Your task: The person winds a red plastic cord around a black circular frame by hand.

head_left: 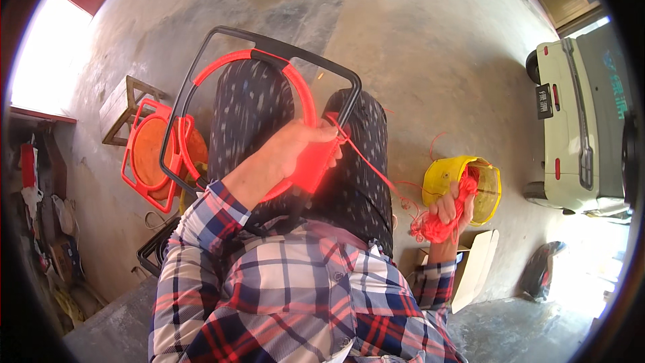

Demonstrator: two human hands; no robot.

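A black rectangular frame [289, 47] with a red ring [225, 64] set in it rests over my thighs. My left hand [289, 148] is closed on the ring's near right side, beside a flat red part [316, 167]. Red strands bunch at its fingertips. One red strand [373, 169] runs slackly from there toward my right hand [445, 208], held out to the right. That hand is closed around a tangled bundle of red yarn [437, 227], in front of a yellow bucket [437, 178]. The lower part of the ring is partly hidden by my left forearm.
To the left, red plastic frames [134, 151] with an orange disc lean near a wooden stool [115, 121]. An open cardboard box [478, 272] sits below the bucket. A pale green vehicle [570, 134] stands on the right, with a dark bag-like thing [543, 270] nearer me.
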